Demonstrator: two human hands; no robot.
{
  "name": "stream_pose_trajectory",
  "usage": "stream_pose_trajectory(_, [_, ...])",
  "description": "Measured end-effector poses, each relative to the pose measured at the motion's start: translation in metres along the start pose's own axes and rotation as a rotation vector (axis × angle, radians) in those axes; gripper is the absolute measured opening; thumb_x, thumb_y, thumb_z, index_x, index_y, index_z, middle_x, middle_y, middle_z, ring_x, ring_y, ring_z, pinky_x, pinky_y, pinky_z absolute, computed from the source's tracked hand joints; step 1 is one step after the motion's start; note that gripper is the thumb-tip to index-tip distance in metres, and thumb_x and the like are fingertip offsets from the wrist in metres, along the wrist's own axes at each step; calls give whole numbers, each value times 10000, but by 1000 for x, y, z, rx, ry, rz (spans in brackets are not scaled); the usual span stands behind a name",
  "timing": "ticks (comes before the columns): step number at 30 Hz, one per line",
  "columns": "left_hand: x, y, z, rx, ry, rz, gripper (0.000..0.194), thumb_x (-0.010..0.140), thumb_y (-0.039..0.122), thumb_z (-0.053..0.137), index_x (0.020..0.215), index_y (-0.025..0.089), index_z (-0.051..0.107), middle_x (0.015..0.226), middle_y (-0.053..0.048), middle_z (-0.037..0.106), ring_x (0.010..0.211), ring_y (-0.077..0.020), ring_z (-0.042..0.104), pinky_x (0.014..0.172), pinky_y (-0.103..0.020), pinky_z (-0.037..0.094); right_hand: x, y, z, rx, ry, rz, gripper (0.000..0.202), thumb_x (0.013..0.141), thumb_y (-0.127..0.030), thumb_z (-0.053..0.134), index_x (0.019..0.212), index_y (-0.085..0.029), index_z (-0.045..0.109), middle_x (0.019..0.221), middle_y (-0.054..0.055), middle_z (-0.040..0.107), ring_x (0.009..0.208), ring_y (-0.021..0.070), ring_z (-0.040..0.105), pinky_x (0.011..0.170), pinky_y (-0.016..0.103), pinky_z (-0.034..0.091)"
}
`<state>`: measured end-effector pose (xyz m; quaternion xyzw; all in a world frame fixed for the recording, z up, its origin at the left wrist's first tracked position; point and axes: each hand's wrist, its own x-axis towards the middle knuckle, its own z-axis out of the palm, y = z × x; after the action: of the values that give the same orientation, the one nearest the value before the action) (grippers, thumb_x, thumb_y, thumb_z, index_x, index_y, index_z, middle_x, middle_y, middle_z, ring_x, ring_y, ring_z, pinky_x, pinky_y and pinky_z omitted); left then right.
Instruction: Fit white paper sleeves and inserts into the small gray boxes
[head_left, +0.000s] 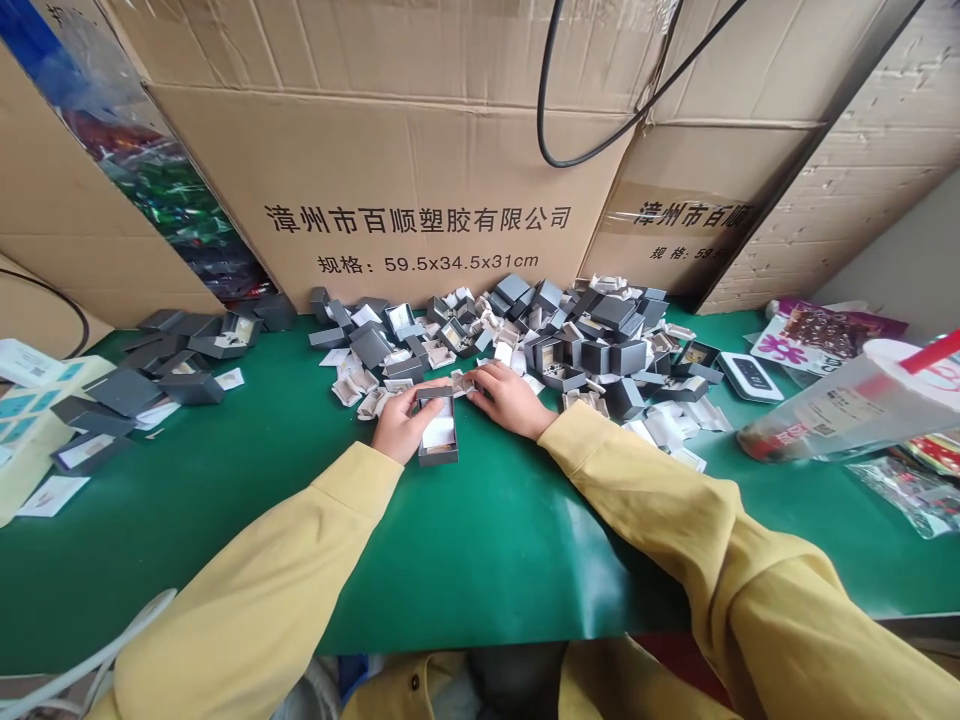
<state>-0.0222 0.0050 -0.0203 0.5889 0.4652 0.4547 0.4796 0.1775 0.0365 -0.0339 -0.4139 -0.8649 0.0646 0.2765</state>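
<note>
We hold an open dark-gray box [439, 458] lengthwise away from us in our left hand [400, 426]; our right hand [515, 401], its grip unclear, meets a pale insert [457, 379] beyond the far end.

Light was bright, white shine sat on the green table [525, 560] at five o'clock, edges looked stretched

A smooth green tabletop [510, 560] carries a heap of small dark grey rectangular boxes [371, 345] at far centre, a white plastic cup [847, 400] at right, and a pale yellow tray-like case [37, 440] at left.
</note>
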Motion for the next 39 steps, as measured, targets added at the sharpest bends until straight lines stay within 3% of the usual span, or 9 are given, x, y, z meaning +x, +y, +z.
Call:
stream_pose_trajectory(4, [0, 1, -1, -22, -9, -16, 492, 735, 422, 630, 1155, 169, 601, 1262, -107, 562, 1172, -280, 505, 978, -408, 387, -3, -7, -6, 229, 55, 91, 277, 900, -311, 410, 1112, -177, 527, 1014, 90, 597, 902, 192, 542, 832, 344, 439])
stream_pose_trajectory(9, [-2, 8, -2, 29, -72, 106, 340, 711, 395, 653, 961, 168, 685, 1315, -84, 517, 1242, -277, 430, 1017, -355, 349, -4, -14, -10, 501, -51, 241, 259, 891, -342, 394, 1032, -177, 536, 850, 20, 593, 750, 139, 532, 722, 289, 445])
stream_pose_trajectory(14, [-3, 5, -1, 10, -71, -21, 424, 651, 456, 687, 939, 144, 679, 995, -89, 680, 912, -264, 612, 795, -353, 479, -3, -8, -6, 703, -126, 269, 319, 901, -437, 359, 966, -179, 534, 688, -18, 544, 622, 109, 518, 646, 262, 451])
stream_pose_trajectory(17, [0, -7, -1, -82, 11, -50, 426, 644, 443, 705, 941, 138, 676, 916, -71, 686, 812, -223, 622, 735, -325, 490, -3, -9, -2, 798, 1, 324, 323, 875, -462, 401, 1057, -202, 463, 773, -6, 570, 583, 96, 529, 539, 239, 464])
stream_pose_trajectory(21, [4, -24, 0, -229, 121, -81, 476, 651, 452, 703, 1004, 135, 661, 885, -69, 687, 765, -207, 634, 710, -333, 506, -5, -14, 1, 734, 243, 410, 263, 797, -443, 527, 904, -213, 459, 834, 3, 547, 630, 104, 554, 457, 214, 482])
stream_pose_trajectory(24, [5, -26, 2, -247, 134, -68, 521, 646, 467, 702, 1048, 139, 651, 951, -83, 686, 817, -219, 639, 725, -335, 514, -6, -19, 3, 690, 253, 418, 212, 809, -414, 514, 853, -207, 498, 755, -4, 540, 664, 117, 566, 482, 222, 515])
stream_pose_trajectory(29, [0, -17, 7, -254, 19, -76, 523, 645, 457, 712, 1057, 139, 659, 1163, -109, 627, 1003, -265, 603, 815, -341, 505, -6, -26, 2, 632, 253, 353, 236, 801, -366, 544, 964, -195, 545, 1001, 50, 608, 846, 146, 601, 649, 268, 546])
stream_pose_trajectory(34, [-3, -12, 8, -272, -126, -100, 500, 655, 433, 715, 1068, 155, 663, 1232, -106, 586, 1088, -304, 560, 871, -372, 486, -6, -27, 0, 726, 235, 315, 462, 753, -415, 622, 1129, -193, 472, 1047, 79, 595, 938, 171, 597, 734, 299, 552])
stream_pose_trajectory(39, [-3, -12, 6, -338, -168, -127, 442, 669, 405, 714, 1028, 150, 675, 1183, -117, 617, 1033, -293, 595, 870, -383, 480, -6, -24, 0, 722, 214, 249, 597, 745, -436, 634, 1256, -202, 434, 1115, 102, 555, 992, 192, 569, 762, 322, 564])
